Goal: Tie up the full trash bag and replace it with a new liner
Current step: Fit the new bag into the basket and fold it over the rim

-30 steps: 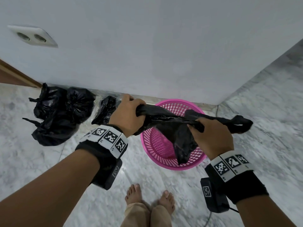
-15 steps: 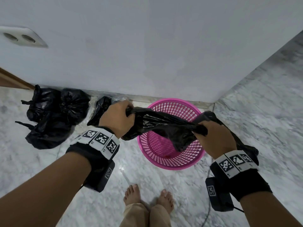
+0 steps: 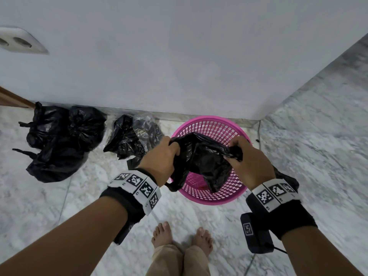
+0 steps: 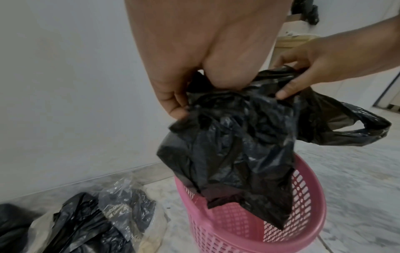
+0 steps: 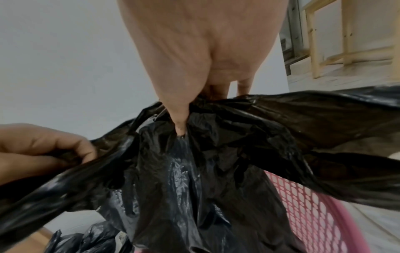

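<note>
A crumpled black plastic liner [image 3: 203,162] hangs over the pink mesh bin [image 3: 211,198], its lower end dipping inside. My left hand [image 3: 163,156] grips the liner's left top edge. My right hand [image 3: 245,156] pinches the right top edge, and one handle loop trails past that wrist. In the left wrist view the liner [image 4: 233,154] droops into the bin [image 4: 303,222] with both hands bunching its rim. In the right wrist view my thumb presses into the liner [image 5: 216,171]. A tied full black bag [image 3: 59,142] sits on the floor at the left wall.
A clear packet of folded black bags [image 3: 135,138] lies between the full bag and the bin. The white wall [image 3: 179,56] stands right behind the bin, with a socket [image 3: 18,42] at upper left. My bare feet [image 3: 181,236] stand on the marble floor just before the bin.
My hands have come closer together and lower over the bin. The liner, stretched flat between them earlier, now sags and hangs into the bin.
</note>
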`<state>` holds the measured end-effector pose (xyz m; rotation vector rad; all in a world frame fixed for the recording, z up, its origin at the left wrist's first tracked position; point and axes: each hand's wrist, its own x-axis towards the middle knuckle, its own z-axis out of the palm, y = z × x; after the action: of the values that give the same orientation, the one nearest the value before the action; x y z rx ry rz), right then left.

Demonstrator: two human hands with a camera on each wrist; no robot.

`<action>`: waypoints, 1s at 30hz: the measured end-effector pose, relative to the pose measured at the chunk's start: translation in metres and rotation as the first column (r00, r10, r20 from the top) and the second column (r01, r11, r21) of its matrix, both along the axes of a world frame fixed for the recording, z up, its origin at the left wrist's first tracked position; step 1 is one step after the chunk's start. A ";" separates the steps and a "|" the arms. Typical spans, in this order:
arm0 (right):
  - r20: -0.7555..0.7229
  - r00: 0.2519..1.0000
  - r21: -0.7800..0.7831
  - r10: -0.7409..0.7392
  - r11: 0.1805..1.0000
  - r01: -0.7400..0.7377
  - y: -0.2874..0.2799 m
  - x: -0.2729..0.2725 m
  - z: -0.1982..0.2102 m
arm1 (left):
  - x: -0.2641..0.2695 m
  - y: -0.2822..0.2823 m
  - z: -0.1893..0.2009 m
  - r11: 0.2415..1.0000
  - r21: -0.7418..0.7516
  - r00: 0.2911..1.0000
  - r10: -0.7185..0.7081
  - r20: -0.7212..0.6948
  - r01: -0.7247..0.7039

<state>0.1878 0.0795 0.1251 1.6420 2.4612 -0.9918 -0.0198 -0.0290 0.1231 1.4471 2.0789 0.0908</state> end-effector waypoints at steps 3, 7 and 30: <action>0.023 1.000 0.032 0.003 0.999 -0.003 0.001 0.009 0.000 | -0.013 0.003 -0.005 0.997 0.007 0.997 0.080 -0.003 -0.080; 0.065 0.998 0.062 0.012 0.998 -0.016 0.004 0.010 0.001 | -0.019 0.006 -0.003 0.994 0.017 0.994 0.105 0.017 -0.106; 0.064 0.983 0.021 0.174 0.984 -0.175 0.088 0.042 -0.076 | 0.018 0.062 -0.052 0.970 -0.176 0.981 0.143 -0.130 -0.165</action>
<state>0.2296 0.1676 0.0487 1.4102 2.5347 -0.8769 -0.0016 0.0328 0.0710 1.2037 2.2273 -0.1270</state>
